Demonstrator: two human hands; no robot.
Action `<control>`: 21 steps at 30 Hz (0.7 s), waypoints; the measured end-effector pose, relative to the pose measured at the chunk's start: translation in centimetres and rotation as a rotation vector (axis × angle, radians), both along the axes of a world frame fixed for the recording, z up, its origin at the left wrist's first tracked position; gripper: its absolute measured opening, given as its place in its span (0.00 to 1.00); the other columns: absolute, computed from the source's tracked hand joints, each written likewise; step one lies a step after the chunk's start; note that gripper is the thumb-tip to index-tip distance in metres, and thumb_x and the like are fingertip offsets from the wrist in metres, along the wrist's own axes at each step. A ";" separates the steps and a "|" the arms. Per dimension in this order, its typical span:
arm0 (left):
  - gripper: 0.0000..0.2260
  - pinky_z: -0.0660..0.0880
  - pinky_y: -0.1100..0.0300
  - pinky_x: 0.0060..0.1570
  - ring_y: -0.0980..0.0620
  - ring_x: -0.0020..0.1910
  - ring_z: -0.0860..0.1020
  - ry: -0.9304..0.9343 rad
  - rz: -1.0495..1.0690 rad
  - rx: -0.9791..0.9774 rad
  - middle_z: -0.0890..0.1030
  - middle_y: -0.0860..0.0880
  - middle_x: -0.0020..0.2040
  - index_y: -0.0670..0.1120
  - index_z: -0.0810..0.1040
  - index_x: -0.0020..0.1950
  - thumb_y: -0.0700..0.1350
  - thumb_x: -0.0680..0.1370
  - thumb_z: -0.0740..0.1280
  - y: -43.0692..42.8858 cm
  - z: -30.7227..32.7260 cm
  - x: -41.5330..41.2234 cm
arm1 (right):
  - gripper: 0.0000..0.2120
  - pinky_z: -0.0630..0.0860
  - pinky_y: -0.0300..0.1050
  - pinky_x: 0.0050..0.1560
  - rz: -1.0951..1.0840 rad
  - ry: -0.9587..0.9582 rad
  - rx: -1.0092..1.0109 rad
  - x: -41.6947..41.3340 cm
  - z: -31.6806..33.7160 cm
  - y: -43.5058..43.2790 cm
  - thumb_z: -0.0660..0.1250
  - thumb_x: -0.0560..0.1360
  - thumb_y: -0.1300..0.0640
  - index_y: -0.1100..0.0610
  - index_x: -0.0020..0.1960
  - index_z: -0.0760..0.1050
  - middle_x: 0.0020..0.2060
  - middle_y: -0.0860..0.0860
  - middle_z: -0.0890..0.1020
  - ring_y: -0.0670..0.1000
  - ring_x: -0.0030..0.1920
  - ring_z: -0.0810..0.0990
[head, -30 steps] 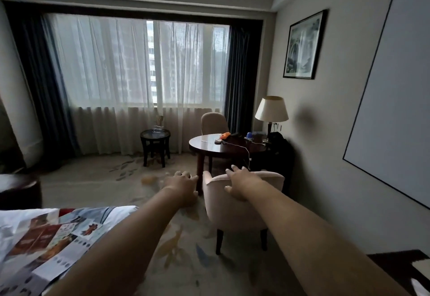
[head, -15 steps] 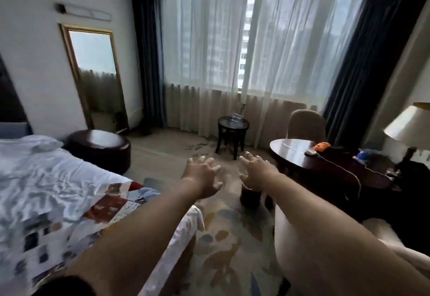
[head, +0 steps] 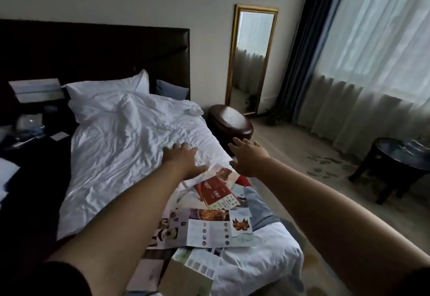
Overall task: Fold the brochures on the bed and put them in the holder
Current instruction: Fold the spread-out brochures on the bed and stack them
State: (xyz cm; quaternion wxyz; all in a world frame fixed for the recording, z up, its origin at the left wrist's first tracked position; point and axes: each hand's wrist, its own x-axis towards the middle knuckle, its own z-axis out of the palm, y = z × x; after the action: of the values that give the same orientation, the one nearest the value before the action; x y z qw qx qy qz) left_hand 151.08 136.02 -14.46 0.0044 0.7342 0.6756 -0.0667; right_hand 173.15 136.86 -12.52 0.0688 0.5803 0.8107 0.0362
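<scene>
Several unfolded brochures lie spread on the near end of the bed (head: pixel 121 156): a red one (head: pixel 215 192) at the top and a white one with small pictures (head: pixel 209 230) below it. A tan cardboard holder (head: pixel 186 281) stands at the foot of the bed with a greenish brochure (head: pixel 197 262) against it. My left hand (head: pixel 181 159) hovers with fingers apart over the white duvet just beyond the red brochure. My right hand (head: pixel 249 156) is stretched out, fingers spread, above the bed's right edge. Neither hand holds anything.
A dark headboard (head: pixel 93 49) and white pillow (head: pixel 107 88) are at the far end. A round dark ottoman (head: pixel 229 124) and a gold-framed mirror (head: pixel 252 58) stand right of the bed. A small dark side table (head: pixel 395 167) sits by the curtains. A cluttered nightstand (head: pixel 30 128) is at left.
The view has swung left from the window, table and chair to the bed. Both outstretched hands now hover over the bed's near end by the brochures.
</scene>
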 end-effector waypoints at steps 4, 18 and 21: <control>0.41 0.60 0.40 0.73 0.40 0.80 0.59 0.019 0.126 -0.007 0.56 0.46 0.83 0.56 0.54 0.83 0.74 0.76 0.57 4.5 -0.2 -5.4 | 0.33 0.56 0.60 0.78 0.150 -0.007 0.013 -6.0 -1.1 6.8 0.58 0.83 0.40 0.51 0.83 0.55 0.83 0.52 0.54 0.57 0.81 0.57; 0.37 0.65 0.43 0.70 0.40 0.77 0.63 0.034 0.415 -0.148 0.61 0.45 0.81 0.55 0.60 0.82 0.74 0.78 0.51 11.5 -5.1 -11.3 | 0.36 0.57 0.58 0.79 0.416 0.012 -0.142 -14.0 -6.7 20.9 0.61 0.83 0.43 0.58 0.83 0.51 0.82 0.56 0.56 0.57 0.81 0.58; 0.36 0.64 0.42 0.72 0.40 0.78 0.61 0.047 0.455 -0.212 0.58 0.45 0.82 0.55 0.58 0.83 0.72 0.80 0.52 12.6 -6.3 -11.2 | 0.36 0.60 0.57 0.79 0.433 0.034 -0.190 -14.9 -8.5 23.6 0.60 0.83 0.42 0.58 0.83 0.51 0.82 0.56 0.57 0.58 0.80 0.59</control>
State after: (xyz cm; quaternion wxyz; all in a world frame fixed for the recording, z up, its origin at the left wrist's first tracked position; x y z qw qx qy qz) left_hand 139.90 148.58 -20.74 0.0805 0.5569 0.8126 -0.1518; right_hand 158.27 160.41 -21.07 0.1001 0.3843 0.9171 -0.0362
